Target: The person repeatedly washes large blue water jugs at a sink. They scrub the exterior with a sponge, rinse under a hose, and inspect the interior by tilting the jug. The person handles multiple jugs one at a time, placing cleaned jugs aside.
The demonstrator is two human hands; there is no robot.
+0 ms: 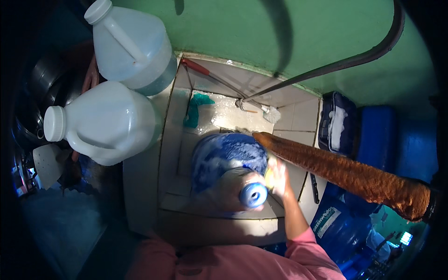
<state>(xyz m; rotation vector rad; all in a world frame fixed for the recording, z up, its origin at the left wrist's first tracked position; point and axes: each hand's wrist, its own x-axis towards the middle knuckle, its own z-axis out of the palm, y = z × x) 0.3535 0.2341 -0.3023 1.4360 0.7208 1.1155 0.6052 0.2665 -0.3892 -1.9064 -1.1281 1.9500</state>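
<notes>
A big blue water jug (210,154), streaked with white suds, lies in the tiled basin with its neck toward me. Its blue-rimmed mouth (254,194) faces up at me. On the right side of the jug, my right hand (278,177) presses a yellow sponge (269,176) to it; the hand is soapy and slightly blurred. My left sleeve (156,256) shows at the lower edge. Around the jug's neck, pale skin-like tones blend with the plastic, so my left hand's fingers cannot be made out.
Two whitish jugs (107,121) stand on the left ledge. In the basin (170,186) lie a red-handled brush (196,66) and a green cloth (198,107). A dark hose (326,70) and a long brown shaggy rod (345,170) reach in. Right: knife (315,189), blue containers (338,224).
</notes>
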